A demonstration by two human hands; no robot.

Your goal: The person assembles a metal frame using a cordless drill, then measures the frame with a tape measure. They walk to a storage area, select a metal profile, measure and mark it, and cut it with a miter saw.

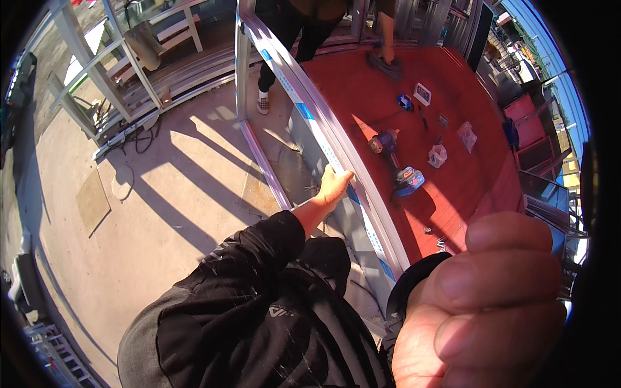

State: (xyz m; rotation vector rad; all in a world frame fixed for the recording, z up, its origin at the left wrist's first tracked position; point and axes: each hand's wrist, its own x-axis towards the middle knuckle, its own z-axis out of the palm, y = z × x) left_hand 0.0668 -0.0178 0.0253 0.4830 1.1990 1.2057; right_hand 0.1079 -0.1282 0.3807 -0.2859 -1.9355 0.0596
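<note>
My left hand (pixel 335 186) is wrapped round the edge of a long silver metal frame profile (pixel 331 126) with blue and white protective film along its side. The profile runs from the far middle down toward my body, along the left edge of a red-covered work surface (pixel 362 77). Close to the camera at the lower right, my right hand (pixel 485 304) is closed in a fist. Whatever it may hold is hidden by the fingers. A cordless drill (pixel 391 149) with a blue-grey battery lies on the red surface, right of my left hand.
A co-worker's hand (pixel 387 53) rests by a dark cloth (pixel 386 67) at the far edge. Near the drill lie a blue roll (pixel 404 101), a small white box (pixel 422 94) and plastic bags (pixel 437 155). Metal frames (pixel 97 71) stand far left; a flat board (pixel 94 202) lies on the concrete.
</note>
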